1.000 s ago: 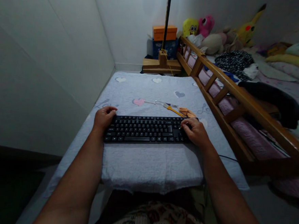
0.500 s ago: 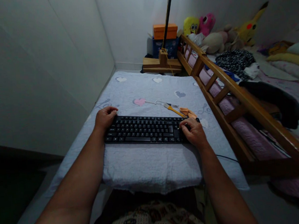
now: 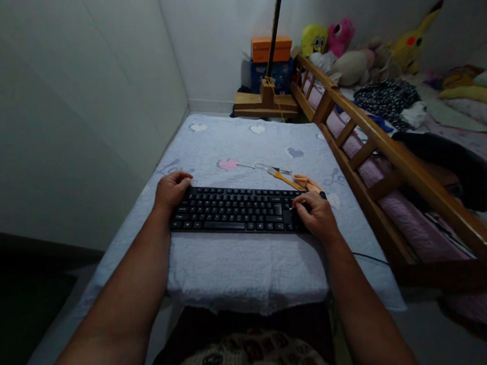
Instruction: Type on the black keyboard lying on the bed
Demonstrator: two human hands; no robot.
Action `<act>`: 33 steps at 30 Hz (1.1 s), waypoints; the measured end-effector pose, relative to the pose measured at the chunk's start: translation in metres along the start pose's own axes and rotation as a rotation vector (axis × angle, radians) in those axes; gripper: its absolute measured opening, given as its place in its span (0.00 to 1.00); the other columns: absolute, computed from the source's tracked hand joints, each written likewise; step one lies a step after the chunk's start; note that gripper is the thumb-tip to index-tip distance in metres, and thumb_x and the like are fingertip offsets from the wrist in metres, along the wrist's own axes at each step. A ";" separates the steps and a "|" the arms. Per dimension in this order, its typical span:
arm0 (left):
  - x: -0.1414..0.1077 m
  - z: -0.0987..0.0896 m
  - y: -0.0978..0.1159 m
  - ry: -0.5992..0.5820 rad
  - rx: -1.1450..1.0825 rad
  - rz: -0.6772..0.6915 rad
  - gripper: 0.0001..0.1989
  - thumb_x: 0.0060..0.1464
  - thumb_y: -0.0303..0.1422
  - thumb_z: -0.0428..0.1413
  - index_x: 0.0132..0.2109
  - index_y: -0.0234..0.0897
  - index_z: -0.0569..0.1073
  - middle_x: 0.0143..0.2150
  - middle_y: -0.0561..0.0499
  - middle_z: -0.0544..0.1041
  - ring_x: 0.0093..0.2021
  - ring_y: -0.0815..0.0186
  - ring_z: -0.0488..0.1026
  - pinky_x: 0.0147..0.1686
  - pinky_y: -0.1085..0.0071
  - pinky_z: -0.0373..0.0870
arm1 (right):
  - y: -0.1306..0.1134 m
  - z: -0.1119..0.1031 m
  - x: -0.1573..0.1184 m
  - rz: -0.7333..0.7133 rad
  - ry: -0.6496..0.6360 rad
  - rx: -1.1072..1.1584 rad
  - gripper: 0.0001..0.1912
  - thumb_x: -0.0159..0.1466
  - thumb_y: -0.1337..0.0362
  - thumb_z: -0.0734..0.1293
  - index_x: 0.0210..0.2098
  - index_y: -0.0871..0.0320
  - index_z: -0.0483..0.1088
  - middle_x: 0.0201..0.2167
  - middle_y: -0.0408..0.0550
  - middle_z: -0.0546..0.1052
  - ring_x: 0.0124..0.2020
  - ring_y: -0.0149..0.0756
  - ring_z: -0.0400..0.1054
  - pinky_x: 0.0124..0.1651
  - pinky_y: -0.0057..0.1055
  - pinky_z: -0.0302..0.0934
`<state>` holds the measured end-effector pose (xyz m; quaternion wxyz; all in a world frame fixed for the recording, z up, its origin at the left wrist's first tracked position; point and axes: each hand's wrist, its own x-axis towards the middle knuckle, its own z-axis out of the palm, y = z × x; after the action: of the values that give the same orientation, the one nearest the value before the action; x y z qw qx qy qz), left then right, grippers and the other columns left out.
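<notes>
A black keyboard (image 3: 233, 211) lies flat across the near part of a table covered with a pale blue cloth. My left hand (image 3: 171, 192) is closed around its left end, with thumb and fingers bent near the upper corner. Over the number pad on the right end lies my right hand (image 3: 316, 215), its thumb and index finger pinched close to the keys; what is between them is too small to make out. Behind the keyboard are a brush with a yellow handle (image 3: 287, 180), a thin wire tool (image 3: 261, 165) and a crumpled orange cloth or glove (image 3: 307, 182).
A wooden bed rail (image 3: 374, 145) runs along the table's right side, with plush toys and clothes on the bed. At the far end stand a wooden base with a pole (image 3: 267, 94) and an orange box (image 3: 271, 49). A black cable (image 3: 369, 257) trails off on the right.
The view has shifted very slightly. Both hands stay at the keyboard's two ends, and the keyboard and the tools keep their places.
</notes>
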<state>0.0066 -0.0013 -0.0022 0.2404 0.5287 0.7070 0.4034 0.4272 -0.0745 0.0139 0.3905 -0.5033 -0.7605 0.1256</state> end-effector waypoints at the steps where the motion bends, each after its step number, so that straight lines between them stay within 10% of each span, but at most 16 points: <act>1: 0.000 0.000 0.000 0.000 -0.002 -0.004 0.15 0.44 0.39 0.57 0.38 0.38 0.81 0.29 0.52 0.78 0.31 0.62 0.71 0.35 0.67 0.67 | 0.000 0.000 0.000 -0.001 0.002 0.004 0.08 0.63 0.67 0.65 0.31 0.52 0.75 0.31 0.47 0.80 0.39 0.44 0.74 0.47 0.40 0.65; 33: 0.004 0.000 -0.004 -0.012 -0.010 -0.004 0.13 0.44 0.38 0.58 0.37 0.40 0.80 0.30 0.51 0.78 0.32 0.60 0.73 0.37 0.66 0.70 | 0.004 0.005 0.003 -0.027 0.048 -0.037 0.09 0.67 0.67 0.65 0.35 0.52 0.78 0.35 0.49 0.83 0.42 0.47 0.75 0.50 0.46 0.68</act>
<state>0.0033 0.0016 -0.0048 0.2483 0.5284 0.7045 0.4034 0.4260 -0.0689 0.0093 0.4008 -0.5029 -0.7600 0.0941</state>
